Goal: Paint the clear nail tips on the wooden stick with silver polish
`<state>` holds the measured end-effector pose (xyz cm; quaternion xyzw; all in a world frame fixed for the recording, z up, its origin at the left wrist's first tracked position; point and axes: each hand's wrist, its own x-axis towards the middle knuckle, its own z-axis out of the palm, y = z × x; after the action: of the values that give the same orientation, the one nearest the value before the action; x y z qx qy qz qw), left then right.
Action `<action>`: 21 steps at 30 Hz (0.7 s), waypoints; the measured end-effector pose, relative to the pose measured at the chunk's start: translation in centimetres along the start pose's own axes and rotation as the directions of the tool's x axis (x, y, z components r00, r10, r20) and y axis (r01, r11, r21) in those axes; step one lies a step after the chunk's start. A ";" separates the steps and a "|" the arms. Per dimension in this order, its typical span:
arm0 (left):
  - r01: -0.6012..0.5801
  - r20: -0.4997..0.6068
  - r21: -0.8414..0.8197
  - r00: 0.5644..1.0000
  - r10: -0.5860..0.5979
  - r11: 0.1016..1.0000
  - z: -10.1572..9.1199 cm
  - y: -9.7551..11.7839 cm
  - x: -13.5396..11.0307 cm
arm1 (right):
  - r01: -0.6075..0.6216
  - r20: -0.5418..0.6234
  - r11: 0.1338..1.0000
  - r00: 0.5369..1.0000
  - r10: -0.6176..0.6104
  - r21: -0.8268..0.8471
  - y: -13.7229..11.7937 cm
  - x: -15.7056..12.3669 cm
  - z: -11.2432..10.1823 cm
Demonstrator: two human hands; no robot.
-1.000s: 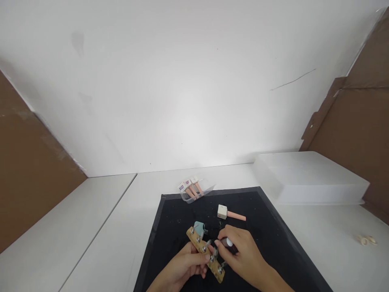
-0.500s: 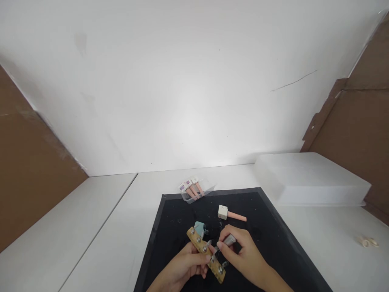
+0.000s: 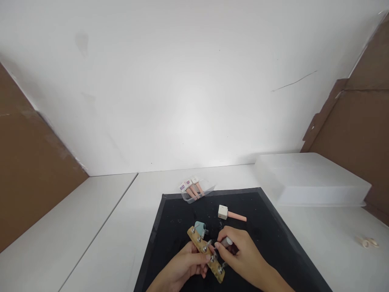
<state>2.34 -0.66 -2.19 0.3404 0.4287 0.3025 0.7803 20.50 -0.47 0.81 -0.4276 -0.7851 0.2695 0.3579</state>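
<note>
My left hand [image 3: 190, 261] grips a narrow wooden strip [image 3: 197, 239], thumb on top and fingers curled beneath. Several round metal studs with clear, nail-like tips run along the strip, which lies at a slant. In a pinch, my right hand [image 3: 240, 249] holds a small brush with a grey, cap-like handle [image 3: 227, 242]. Its working end is close to one of the clear tips near the strip's middle; I cannot tell whether they touch. A pale teal block [image 3: 199, 228] sits just beyond the strip's far end. Beyond my right hand lies a nail polish bottle [image 3: 223, 212] with a long pink cap.
A clear plastic tray [image 3: 209, 187] with several pink-capped bottles stands at the back edge of the black mat [image 3: 170, 209]. To the right is a large white box [image 3: 313, 178]. Small beige rings [image 3: 366, 242] lie at the far right. Brown cardboard [image 3: 352, 134] flanks the table.
My right hand has shifted slightly left, and the grey handle has tilted and moved a little down and left. The left hand and wooden strip have hardly moved.
</note>
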 end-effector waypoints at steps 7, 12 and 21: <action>-0.007 0.016 -0.007 1.000 0.007 1.000 -0.1 0.0 0.0 | 0.098 -0.017 0.982 0.995 -0.102 -0.163 0.0 0.2 -0.4; -0.015 0.006 -0.014 1.000 0.015 1.000 0.0 0.1 -0.1 | 0.042 -0.077 0.993 0.996 -0.051 -0.111 0.7 0.1 -0.1; -0.009 0.013 -0.030 1.000 0.009 1.000 0.0 0.5 -0.5 | -0.101 -0.098 0.976 0.988 0.122 0.193 0.5 0.2 -0.1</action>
<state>2.01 -0.72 -1.61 0.3326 0.4173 0.3101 0.7868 20.72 -0.04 0.56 -0.4496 -0.7103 0.3380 0.4231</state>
